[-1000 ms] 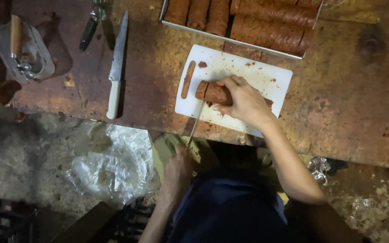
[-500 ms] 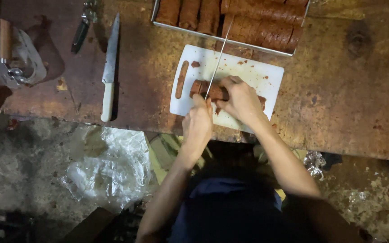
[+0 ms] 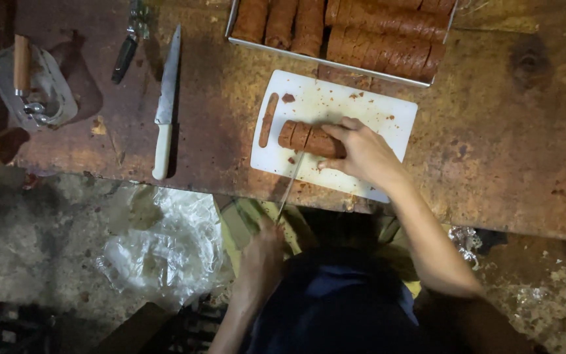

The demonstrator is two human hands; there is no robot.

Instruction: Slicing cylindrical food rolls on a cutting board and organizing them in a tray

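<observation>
Right hand (image 3: 361, 152) is clamped down on a brown roll (image 3: 309, 138) lying mid white cutting board (image 3: 388, 118). Left hand (image 3: 264, 252) sits below the board's near edge, off the bench (image 3: 492, 144), fist around a thin knife (image 3: 291, 187) whose tip reaches the board beside the roll.

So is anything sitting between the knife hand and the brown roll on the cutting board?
Nothing visible. The left hand holds a thin knife below the table edge, its blade angling up over the white cutting board to the brown roll. The right hand grips the roll's other end, clear of the blade's path.
</observation>
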